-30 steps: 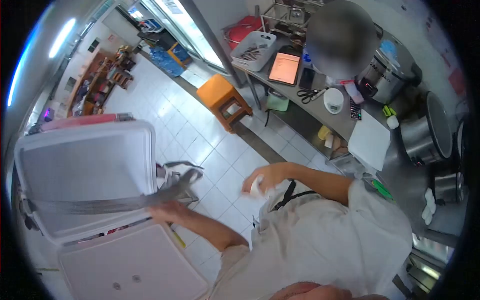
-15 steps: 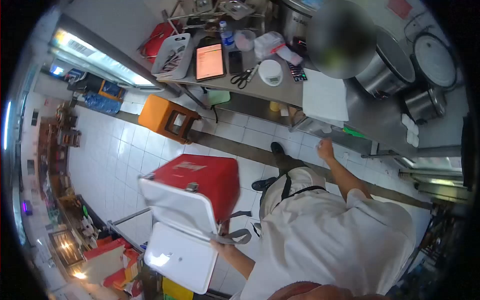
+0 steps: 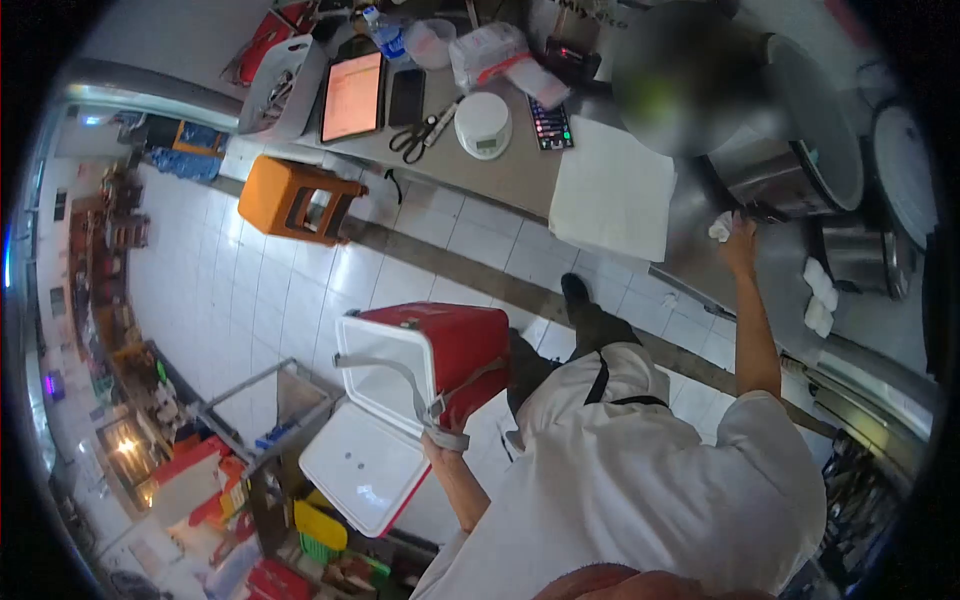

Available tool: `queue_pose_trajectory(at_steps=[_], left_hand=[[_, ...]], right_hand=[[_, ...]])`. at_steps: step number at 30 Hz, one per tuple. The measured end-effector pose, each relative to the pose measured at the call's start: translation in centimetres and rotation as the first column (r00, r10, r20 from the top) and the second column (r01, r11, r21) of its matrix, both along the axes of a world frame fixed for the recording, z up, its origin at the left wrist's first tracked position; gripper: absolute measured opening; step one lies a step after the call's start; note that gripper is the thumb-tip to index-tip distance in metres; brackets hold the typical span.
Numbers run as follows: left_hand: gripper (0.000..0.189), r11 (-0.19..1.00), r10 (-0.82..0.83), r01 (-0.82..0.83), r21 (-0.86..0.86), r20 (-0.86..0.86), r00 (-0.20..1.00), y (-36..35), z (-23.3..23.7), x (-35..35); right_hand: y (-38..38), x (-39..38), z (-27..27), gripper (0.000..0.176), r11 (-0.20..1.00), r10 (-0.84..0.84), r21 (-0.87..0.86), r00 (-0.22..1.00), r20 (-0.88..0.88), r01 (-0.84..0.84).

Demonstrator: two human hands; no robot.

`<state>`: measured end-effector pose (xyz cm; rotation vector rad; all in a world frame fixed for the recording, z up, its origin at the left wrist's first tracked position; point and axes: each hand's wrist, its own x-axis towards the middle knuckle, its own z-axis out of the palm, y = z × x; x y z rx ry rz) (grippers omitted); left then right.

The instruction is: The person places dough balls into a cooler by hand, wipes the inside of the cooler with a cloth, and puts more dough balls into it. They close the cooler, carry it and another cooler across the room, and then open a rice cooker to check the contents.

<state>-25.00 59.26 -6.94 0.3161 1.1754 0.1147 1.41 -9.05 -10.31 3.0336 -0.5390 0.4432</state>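
Observation:
My left hand (image 3: 447, 440) is closed around the grey strap (image 3: 440, 412) of a red cooler box (image 3: 460, 335). The box is held tilted above the tiled floor, and its white interior shows. Its white lid (image 3: 365, 468) hangs open towards my left forearm. Over the steel counter (image 3: 690, 215), my right hand (image 3: 738, 240) grips a crumpled white cloth (image 3: 720, 228). That hand is near a large steel pot (image 3: 770, 185). A folded white towel (image 3: 612, 190) lies to its left on the counter, and rolled white cloths (image 3: 820, 298) lie to its right.
An orange stool (image 3: 275, 200) stands on the floor by the counter. On the counter are a tablet (image 3: 352, 95), a phone (image 3: 407, 97), scissors (image 3: 412, 142), a white scale (image 3: 483, 126) and a white basket (image 3: 285, 90). A metal-framed cart (image 3: 270, 400) is at the left.
My right hand has moved from beside the counter's edge to over its top, near the pot. The cooler box has swung to the right and turned, exposing more of its interior.

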Motion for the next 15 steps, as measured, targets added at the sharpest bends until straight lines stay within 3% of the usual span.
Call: queue_pose_trajectory(at_steps=[2,3,4,5,6,7,8,9,10,12,15], left_hand=[[0.041,0.997,-0.070,0.070,0.044,-0.007,0.998,-2.1,-0.1,-1.4],[0.040,0.994,-0.079,0.085,0.071,-0.083,0.993,-4.7,2.0,-0.5],[0.041,0.999,-0.024,0.027,0.039,-0.086,0.996,-5.8,0.6,-1.8],[0.042,1.000,0.028,-0.027,0.009,-0.088,0.996,-6.1,-2.0,-3.7],[0.042,0.997,0.077,-0.079,-0.019,-0.094,0.993,-6.8,-3.2,-5.2],[0.045,0.990,0.077,-0.052,0.133,-0.187,0.979,-10.6,-0.5,-3.8],[0.047,0.975,-0.073,0.105,0.198,-0.163,0.984,-11.0,-2.3,-6.1],[0.047,0.985,-0.055,0.078,0.154,-0.148,0.987,-12.4,-1.9,-6.3],[0.047,0.993,-0.038,0.052,0.104,-0.125,0.991,-14.2,-1.4,-5.3],[0.047,0.965,-0.148,0.159,0.209,-0.065,0.987,-17.1,0.5,-4.6],[0.045,0.921,-0.214,0.243,0.305,-0.127,0.969,-20.8,3.0,-3.6]], right_hand=[[4.4,-0.2,1.7,0.038,0.992,0.102,0.072,0.994,-0.027,-0.100],[7.6,0.8,2.9,0.037,0.950,0.187,0.258,0.982,-0.024,-0.174],[12.8,1.1,5.7,0.032,0.808,0.274,0.564,0.956,-0.105,-0.169],[17.6,0.7,7.2,0.029,0.544,0.416,0.838,0.883,-0.218,-0.050],[23.7,-1.3,7.3,0.027,0.329,0.511,0.938,0.856,-0.076,-0.113],[27.9,-2.4,11.7,0.034,0.047,0.669,0.998,0.743,-0.009,-0.031],[32.1,-3.8,14.3,0.037,0.052,0.769,0.974,0.631,0.103,-0.222],[36.2,-6.0,11.9,0.047,0.108,0.888,0.917,0.452,0.085,-0.384],[38.4,-7.8,12.8,0.051,0.060,0.924,0.932,0.372,0.084,-0.359],[41.5,-12.4,11.5,0.055,0.263,0.944,0.835,0.310,-0.118,-0.483],[42.2,-16.0,7.7,0.062,0.267,0.964,0.961,0.030,-0.265,-0.074]])
